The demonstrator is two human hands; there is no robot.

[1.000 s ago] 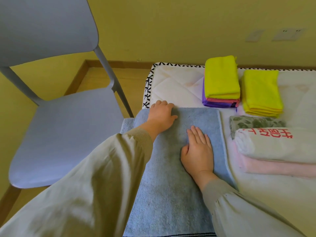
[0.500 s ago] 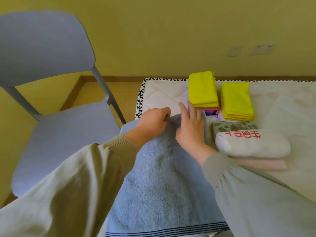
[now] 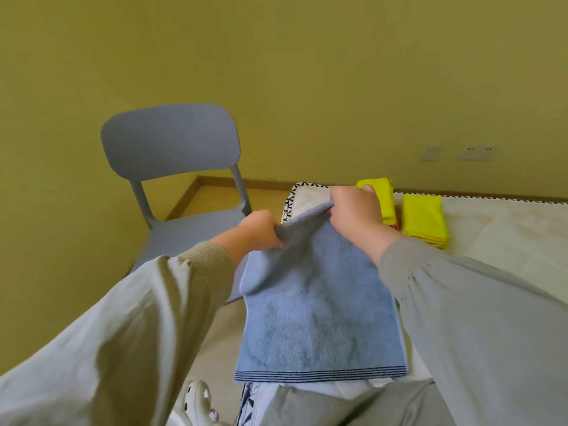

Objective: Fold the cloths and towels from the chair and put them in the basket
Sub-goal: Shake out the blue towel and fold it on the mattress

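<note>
1. Towel point(image 3: 316, 309), blue, is lifted at its far end over the mattress point(image 3: 507, 241) edge. Its long axis runs from the hands toward the person, with the dark-striped hem nearest.
2. Left hand point(image 3: 261, 230) grips the far left corner, fingers curled round it.
3. Right hand point(image 3: 353, 210) clutches the far edge higher up, so that edge slants.
4. Chair point(image 3: 172, 142) stands to the left; folded yellow cloths point(image 3: 422, 219) lie beyond the right hand.

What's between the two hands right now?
Head view: the top edge of the blue towel, gripped by left hand and right hand, spans the gap.
</note>
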